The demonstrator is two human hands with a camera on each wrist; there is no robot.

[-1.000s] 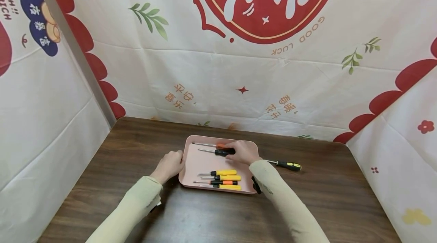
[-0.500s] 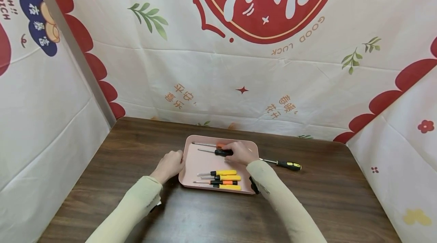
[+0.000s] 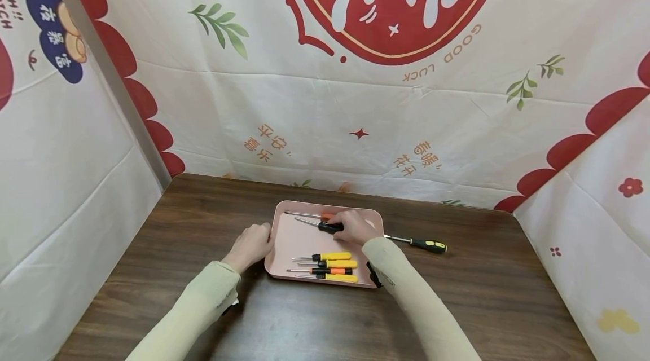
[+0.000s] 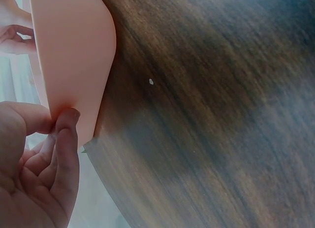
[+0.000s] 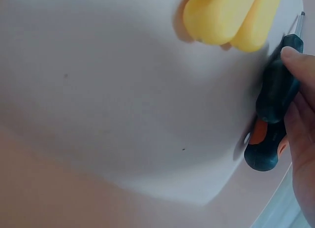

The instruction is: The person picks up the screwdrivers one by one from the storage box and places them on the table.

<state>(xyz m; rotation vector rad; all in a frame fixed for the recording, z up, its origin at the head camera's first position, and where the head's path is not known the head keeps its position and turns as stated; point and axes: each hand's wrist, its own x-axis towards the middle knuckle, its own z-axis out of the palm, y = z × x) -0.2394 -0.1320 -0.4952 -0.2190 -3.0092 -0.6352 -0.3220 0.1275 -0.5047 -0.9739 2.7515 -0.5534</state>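
Note:
A pink tray [image 3: 289, 245] holds several screwdrivers. At its left rim my left hand [image 3: 251, 245] pinches the edge between thumb and fingers, as the left wrist view also shows. Inside the tray's far side, my right hand [image 3: 357, 227] grips the handle of a black screwdriver [image 3: 329, 228], its shaft pointing left. In the right wrist view my thumb lies on that black handle [image 5: 278, 87]. Just beside it is an orange-and-black screwdriver [image 5: 262, 149], partly hidden by the hand in the head view. Yellow-handled screwdrivers [image 3: 341, 264] and another orange-and-black screwdriver [image 3: 335, 271] lie along the near side.
A black-and-yellow screwdriver [image 3: 428, 245] lies on the wooden table [image 3: 487, 271] right of the tray, its shaft end near the tray's wall. Printed cloth [image 3: 315, 107] hangs behind the table and along both sides.
My right hand has shifted slightly left, and the black screwdriver now slants a little more, its tip farther back. My left hand stays on the tray rim.

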